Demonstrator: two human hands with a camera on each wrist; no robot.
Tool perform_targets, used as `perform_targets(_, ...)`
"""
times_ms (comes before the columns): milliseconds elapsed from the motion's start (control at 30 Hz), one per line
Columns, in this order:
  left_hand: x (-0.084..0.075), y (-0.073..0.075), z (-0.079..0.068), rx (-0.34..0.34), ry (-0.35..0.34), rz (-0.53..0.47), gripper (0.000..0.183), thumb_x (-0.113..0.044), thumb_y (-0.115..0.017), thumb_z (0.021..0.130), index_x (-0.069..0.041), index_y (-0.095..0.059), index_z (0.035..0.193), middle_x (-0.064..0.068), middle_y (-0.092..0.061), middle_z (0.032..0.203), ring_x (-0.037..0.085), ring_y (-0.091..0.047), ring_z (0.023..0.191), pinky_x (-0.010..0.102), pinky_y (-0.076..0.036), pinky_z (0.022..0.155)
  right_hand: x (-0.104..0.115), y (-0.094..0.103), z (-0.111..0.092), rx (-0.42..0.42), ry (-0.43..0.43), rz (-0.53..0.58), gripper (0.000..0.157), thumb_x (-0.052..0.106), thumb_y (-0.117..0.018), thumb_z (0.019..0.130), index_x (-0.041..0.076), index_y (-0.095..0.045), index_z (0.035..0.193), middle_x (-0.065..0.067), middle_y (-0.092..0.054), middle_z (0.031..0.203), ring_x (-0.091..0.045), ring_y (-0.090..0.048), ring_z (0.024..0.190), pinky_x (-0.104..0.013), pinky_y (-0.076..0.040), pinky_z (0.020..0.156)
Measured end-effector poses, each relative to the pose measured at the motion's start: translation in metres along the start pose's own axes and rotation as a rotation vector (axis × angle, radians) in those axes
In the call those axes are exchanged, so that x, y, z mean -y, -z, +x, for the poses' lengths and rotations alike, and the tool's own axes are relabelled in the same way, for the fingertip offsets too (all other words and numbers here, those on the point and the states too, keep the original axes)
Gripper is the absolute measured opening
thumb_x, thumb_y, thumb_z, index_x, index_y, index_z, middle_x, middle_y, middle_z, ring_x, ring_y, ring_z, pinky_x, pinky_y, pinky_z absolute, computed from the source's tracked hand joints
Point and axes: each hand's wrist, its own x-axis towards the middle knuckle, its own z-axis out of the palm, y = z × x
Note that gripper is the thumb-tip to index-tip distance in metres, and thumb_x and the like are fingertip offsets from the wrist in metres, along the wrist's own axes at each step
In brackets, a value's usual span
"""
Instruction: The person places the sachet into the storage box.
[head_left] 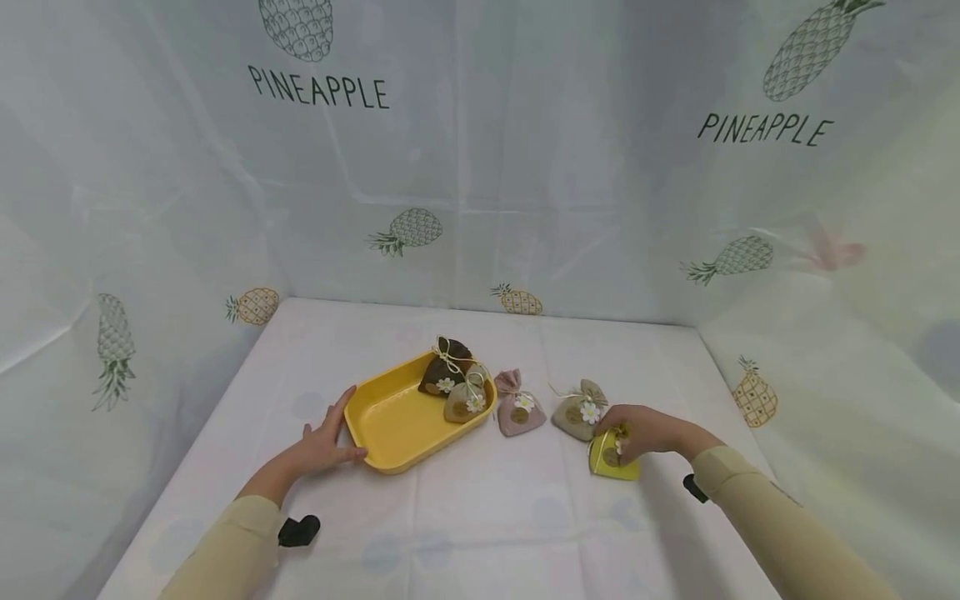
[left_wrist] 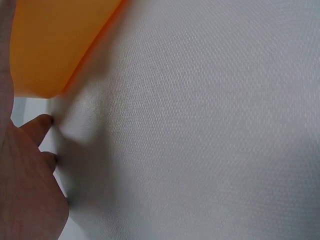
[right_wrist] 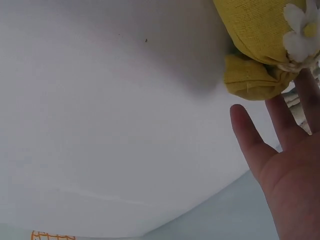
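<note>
My left hand [head_left: 322, 443] rests at the left end of a yellow tray [head_left: 390, 432], thumb and a finger spread against its outer corners. In the left wrist view, other fingertips touch the white cloth below the tray's orange-looking wall. Inside the tray's right end lie a dark brown drawstring pouch [head_left: 431, 377] and a beige pouch [head_left: 459, 406], each with a white flower. Over to the right, my right hand [head_left: 651, 429] pinches a yellow drawstring pouch [head_left: 613, 469] near its tied neck. Its little finger extends free in the right wrist view; the thumb is hidden there.
A pink pouch [head_left: 517, 418] lies just right of the tray, and an olive-beige pouch [head_left: 573, 418] sits beside the right hand. White cloth covers the table [head_left: 480, 533]. Pineapple-print curtains [head_left: 525, 167] enclose its back and sides.
</note>
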Motion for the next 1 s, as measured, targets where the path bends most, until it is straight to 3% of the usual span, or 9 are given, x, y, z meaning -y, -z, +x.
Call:
perform_targets(133,-0.001,0.000,0.000,0.004,0.010,-0.002,0.119,-0.050,-0.077,0.078,-0.019,0.008,0.156,0.024,0.000,0.160,0.053,0.007,0.141,0.073,0.016,0.100,-0.004,-0.004,0.001,0.006,-0.033,0.017,0.050,-0.001,-0.082,0.068,0.015,-0.070,0.114,-0.003,-0.059,0.122,-0.023,-0.052,0.104,-0.042,-0.047,0.084)
perform_targets(467,0.000,0.000,0.000,0.004,0.001,0.000,0.119,-0.050,-0.077,0.078,-0.018,0.008,0.156,0.024,-0.001,0.160,0.054,0.007,0.141,0.074,0.016,0.099,-0.010,-0.008,0.002,0.003,-0.075,0.059,0.048,0.003,-0.082,0.069,0.019,-0.070,0.113,-0.002,-0.059,0.121,-0.023,-0.050,0.102,-0.042,-0.047,0.082)
perform_targets(1000,0.006,-0.003,0.003,-0.015,0.015,0.032,0.121,-0.054,-0.076,0.077,-0.018,0.008,0.156,0.024,-0.001,0.160,0.053,0.004,0.141,0.075,0.014,0.100,0.009,-0.004,0.004,-0.009,-0.018,0.033,0.042,0.007,-0.083,0.071,0.019,-0.069,0.108,0.003,-0.059,0.108,-0.021,-0.050,0.092,-0.039,-0.047,0.075)
